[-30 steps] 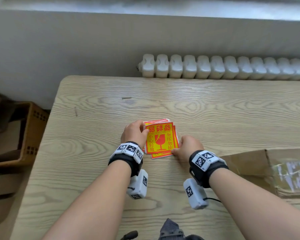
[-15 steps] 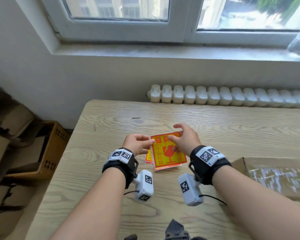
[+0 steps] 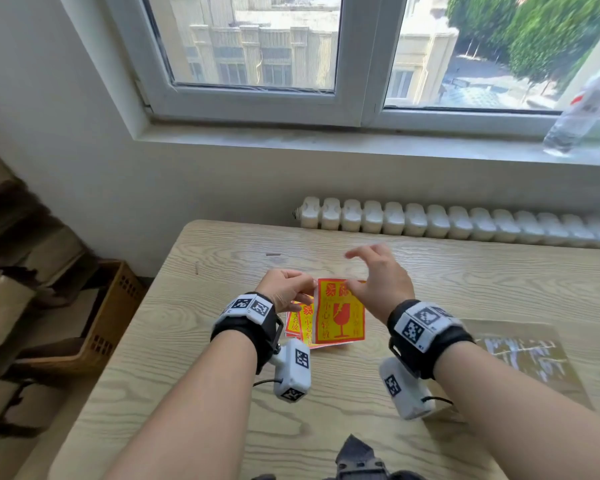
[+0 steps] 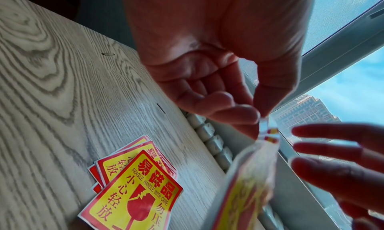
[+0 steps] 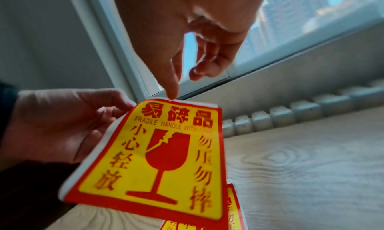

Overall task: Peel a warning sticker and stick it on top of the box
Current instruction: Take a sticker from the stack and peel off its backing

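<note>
A yellow-and-red fragile warning sticker (image 3: 340, 317) on its white backing is held up above the table. My left hand (image 3: 305, 287) pinches its top left corner between thumb and forefinger, seen close in the left wrist view (image 4: 260, 118). My right hand (image 3: 355, 273) hovers over the top edge. In the right wrist view only the thumb tip (image 5: 173, 94) touches that edge of the sticker (image 5: 162, 156), and the other fingers are loosely spread apart from it. The cardboard box (image 3: 520, 355), its top taped, lies at the right under my right forearm.
A small stack of the same stickers (image 3: 300, 325) lies on the wooden table (image 3: 222, 271) below the raised one, also in the left wrist view (image 4: 133, 192). A radiator (image 3: 447, 225) runs behind the table. A brown crate (image 3: 104, 323) stands on the floor at the left.
One sticker has been lifted off the stack and now hangs from my left hand. My right hand rose from the stack's right side to the sticker's top edge. The head view has tilted up.
</note>
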Tool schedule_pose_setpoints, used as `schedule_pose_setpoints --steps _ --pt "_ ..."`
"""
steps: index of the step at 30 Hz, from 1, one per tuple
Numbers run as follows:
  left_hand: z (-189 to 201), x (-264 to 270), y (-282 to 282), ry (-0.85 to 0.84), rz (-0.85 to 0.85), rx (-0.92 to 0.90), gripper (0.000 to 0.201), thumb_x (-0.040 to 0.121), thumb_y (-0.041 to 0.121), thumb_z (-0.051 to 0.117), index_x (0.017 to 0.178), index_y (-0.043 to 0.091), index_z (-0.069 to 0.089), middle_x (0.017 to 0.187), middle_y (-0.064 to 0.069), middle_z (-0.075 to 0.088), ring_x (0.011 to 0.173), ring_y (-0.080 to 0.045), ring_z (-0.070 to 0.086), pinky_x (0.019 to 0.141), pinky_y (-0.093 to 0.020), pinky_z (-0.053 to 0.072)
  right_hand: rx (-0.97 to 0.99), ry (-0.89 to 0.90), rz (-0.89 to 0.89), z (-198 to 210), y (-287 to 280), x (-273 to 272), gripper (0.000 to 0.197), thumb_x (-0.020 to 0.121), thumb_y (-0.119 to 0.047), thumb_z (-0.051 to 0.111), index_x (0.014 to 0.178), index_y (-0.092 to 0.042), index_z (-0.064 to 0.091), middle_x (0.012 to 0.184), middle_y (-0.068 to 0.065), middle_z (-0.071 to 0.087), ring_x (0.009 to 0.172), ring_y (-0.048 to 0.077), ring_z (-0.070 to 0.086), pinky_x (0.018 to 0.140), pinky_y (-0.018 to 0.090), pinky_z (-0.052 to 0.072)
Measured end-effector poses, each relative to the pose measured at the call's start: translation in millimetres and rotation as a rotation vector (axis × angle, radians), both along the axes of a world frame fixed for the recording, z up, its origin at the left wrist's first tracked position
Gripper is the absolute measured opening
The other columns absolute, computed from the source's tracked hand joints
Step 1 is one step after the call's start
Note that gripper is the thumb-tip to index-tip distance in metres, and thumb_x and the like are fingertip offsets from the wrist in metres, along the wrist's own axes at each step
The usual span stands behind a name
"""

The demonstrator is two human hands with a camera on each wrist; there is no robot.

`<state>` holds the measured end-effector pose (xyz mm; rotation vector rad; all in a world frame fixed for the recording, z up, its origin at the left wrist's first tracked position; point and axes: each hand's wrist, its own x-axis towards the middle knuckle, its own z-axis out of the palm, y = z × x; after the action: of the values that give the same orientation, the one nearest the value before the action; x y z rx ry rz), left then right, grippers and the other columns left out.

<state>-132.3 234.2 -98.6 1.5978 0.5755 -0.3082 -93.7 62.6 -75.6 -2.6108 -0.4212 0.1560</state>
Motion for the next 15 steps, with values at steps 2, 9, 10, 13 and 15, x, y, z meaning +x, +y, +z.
schedule_pose_setpoints --steps 2,9,10,13,15 --pt "3.1 0.1 -4.3 0.009 -0.008 0.008 0.021 0.082 0.014 0.063 0.061 0.017 0.064 0.063 0.001 0.064 0.037 0.0 0.055 0.049 -0.017 0.04 -0.005 -0.055 0.149 1.5 1.6 -5.2 0.031 0.082 -0.024 0.066 0.112 -0.031 0.065 0.119 -0.007 0.056 0.096 0.017 0.062 0.074 0.028 0.048" --pt "9.5 -0.4 -17.5 0.015 -0.059 -0.06 0.021 0.084 0.011 0.064 0.064 0.015 0.06 0.055 0.003 0.061 0.049 -0.004 0.061 0.051 -0.016 0.048 0.032 -0.093 0.219 -4.9 -1.8 -9.8 0.02 0.081 -0.026 0.067 0.101 -0.027 0.071 0.099 -0.006 0.065 0.073 0.013 0.055 0.069 0.027 0.046" --pt "9.6 -0.2 -18.2 0.018 -0.053 -0.087 0.021 0.085 0.009 0.063 0.065 0.013 0.06 0.055 0.003 0.064 0.051 -0.005 0.064 0.053 -0.018 0.051 0.025 -0.103 0.228 -5.2 -3.0 -9.8 0.021 0.082 -0.026 0.067 0.103 -0.027 0.071 0.099 -0.006 0.065 0.072 0.01 0.052 0.069 0.026 0.045" --pt "10.9 -0.7 -18.7 0.03 -0.047 -0.133 0.021 0.088 0.007 0.059 0.067 0.012 0.058 0.046 0.006 0.066 0.04 -0.001 0.064 0.049 -0.017 0.054 -0.012 -0.114 0.251 -3.8 -4.6 -10.8 0.025 0.084 -0.025 0.066 0.109 -0.028 0.069 0.101 -0.007 0.064 0.074 0.008 0.049 0.071 0.026 0.045" --pt "10.4 -0.6 -17.7 0.035 -0.059 -0.132 0.02 0.088 0.006 0.059 0.069 0.012 0.058 0.043 0.006 0.065 0.038 -0.001 0.063 0.048 -0.017 0.054 -0.032 -0.107 0.257 -2.8 -3.9 -11.5 0.023 0.085 -0.025 0.065 0.108 -0.028 0.069 0.102 -0.007 0.063 0.078 0.011 0.054 0.073 0.027 0.046"
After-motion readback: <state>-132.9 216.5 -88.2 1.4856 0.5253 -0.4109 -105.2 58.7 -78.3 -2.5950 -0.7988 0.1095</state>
